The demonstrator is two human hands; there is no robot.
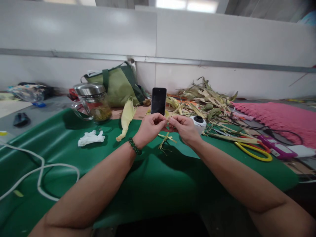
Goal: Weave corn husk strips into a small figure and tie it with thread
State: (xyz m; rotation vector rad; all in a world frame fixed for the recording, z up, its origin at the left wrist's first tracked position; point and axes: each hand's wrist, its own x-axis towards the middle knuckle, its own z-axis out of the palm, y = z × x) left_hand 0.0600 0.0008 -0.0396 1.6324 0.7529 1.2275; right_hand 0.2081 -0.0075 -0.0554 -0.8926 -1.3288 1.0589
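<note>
Over the green mat (148, 184), my left hand (152, 126) and my right hand (184, 127) meet, fingertips nearly touching. Both are closed in a pinch on a thin, pale yellow-green corn husk strip (167, 119), mostly covered by the fingers. Just below them is a small tied bundle of husk strips (166, 140) with thin loose ends; whether it joins the strip in my fingers I cannot tell. A dark-screened phone (158, 100) stands upright behind my hands. To the left lies a pale corn husk (127, 118). A white roundish object with a black top (198, 121) sits beside my right hand.
Dried husks (207, 98) are heaped at the back right. Scissors with yellow-and-red handles (254, 154), a purple box (278, 147) and a pink fringed cloth (276, 115) lie right. Left are a glass teapot (98, 110), crumpled tissue (91, 138) and a white cable (40, 171).
</note>
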